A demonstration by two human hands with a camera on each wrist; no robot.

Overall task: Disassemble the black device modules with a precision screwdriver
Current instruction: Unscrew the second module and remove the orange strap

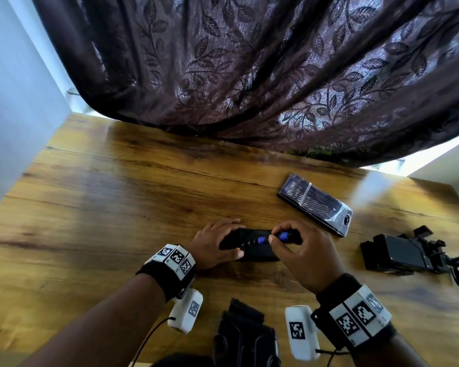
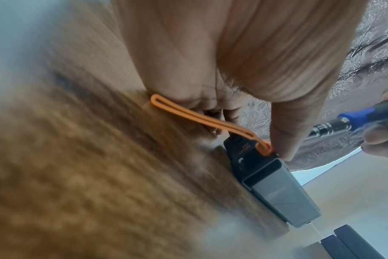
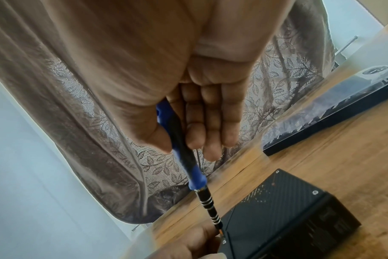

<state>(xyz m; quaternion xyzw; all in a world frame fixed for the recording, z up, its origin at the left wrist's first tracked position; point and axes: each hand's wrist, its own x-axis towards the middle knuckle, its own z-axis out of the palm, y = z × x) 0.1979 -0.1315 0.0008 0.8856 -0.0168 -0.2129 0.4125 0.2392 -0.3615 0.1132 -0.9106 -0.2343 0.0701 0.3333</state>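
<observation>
A black device module point(image 1: 260, 251) lies on the wooden table point(image 1: 117, 197), with a carbon-pattern top point(image 3: 284, 206) and small screws at its corners. My left hand point(image 1: 224, 241) grips its left end, thumb point(image 2: 284, 138) pressing by an orange strap point(image 2: 199, 116) at the module's end point(image 2: 273, 185). My right hand point(image 1: 276, 235) pinches a blue and black precision screwdriver point(image 1: 272, 238) between thumb and fingers. Its shaft point(image 3: 208, 206) slants down, and the tip sits at the module's corner screw beside my left thumb point(image 3: 188, 243).
A clear-lidded bit case point(image 1: 316, 203) lies beyond my right hand. More black modules and mounts point(image 1: 400, 254) sit at the right. A black strap-like item point(image 1: 245, 337) lies at the near edge. A dark leaf-patterned curtain point(image 1: 249, 62) hangs over the table's far side.
</observation>
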